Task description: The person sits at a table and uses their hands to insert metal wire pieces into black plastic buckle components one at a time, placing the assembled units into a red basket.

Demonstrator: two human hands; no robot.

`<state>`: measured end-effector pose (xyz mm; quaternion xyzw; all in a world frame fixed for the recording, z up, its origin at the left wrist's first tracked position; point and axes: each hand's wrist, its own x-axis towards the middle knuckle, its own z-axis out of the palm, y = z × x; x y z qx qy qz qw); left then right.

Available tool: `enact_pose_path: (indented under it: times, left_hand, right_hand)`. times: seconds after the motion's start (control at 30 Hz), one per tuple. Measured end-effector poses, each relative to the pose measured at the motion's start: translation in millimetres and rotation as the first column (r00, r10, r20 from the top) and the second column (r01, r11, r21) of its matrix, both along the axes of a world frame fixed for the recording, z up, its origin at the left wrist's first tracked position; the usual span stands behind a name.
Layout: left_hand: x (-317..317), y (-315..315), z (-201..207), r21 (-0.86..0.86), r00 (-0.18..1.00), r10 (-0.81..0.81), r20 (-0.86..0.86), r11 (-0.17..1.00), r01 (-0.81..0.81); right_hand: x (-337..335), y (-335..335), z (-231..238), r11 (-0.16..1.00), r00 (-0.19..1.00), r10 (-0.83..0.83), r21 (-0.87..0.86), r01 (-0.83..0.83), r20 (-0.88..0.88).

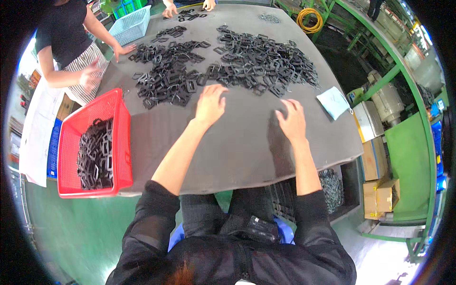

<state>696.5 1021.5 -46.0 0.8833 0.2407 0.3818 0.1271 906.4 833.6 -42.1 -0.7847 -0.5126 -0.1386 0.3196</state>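
Note:
My left hand hovers at the near edge of the left heap of black rectangular frame-shaped parts, fingers stretched and nothing in them. My right hand is over the grey tabletop, just nearer to me than the right heap of the same black parts. Its thumb stands apart from its loosely bent fingers, and I see nothing in its grasp. The two heaps meet near the middle, and thin, light-coloured bits show among the parts.
A red basket of black parts is at the left edge. A light-blue basket stands behind it, near a co-worker in black. Another person's hands work at the far edge. A blue mask lies right; small metal pieces lie far back.

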Motion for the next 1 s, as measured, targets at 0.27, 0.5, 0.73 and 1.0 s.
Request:
enact_pose_path:
  times: [0.27, 0.5, 0.73, 1.0]
  left_hand:
    - [110, 74, 1, 0.084, 0.99, 0.04, -0.132, 0.996, -0.029]
    - [139, 71, 7, -0.075, 0.914, -0.018, -0.406, 0.997, -0.013]
    - [51, 23, 6, -0.007, 0.955, -0.014, -0.297, 1.0, 0.013]
    - [-57, -34, 41, -0.511, 0.988, -0.111, -0.108, 0.859, 0.04]
  right_hand:
    - [16, 146, -9, 0.988, 0.992, 0.122, 0.097, -0.118, -0.035]
    - [25, 153, -25, 0.964, 0.941, 0.256, 0.13, -0.231, -0.223]
    - [-51, 81, -6, 0.876, 0.86, 0.479, 0.153, -0.457, -0.175]
    - [-68, 33, 38, 0.876, 0.795, 0.468, 0.084, -0.475, -0.385]
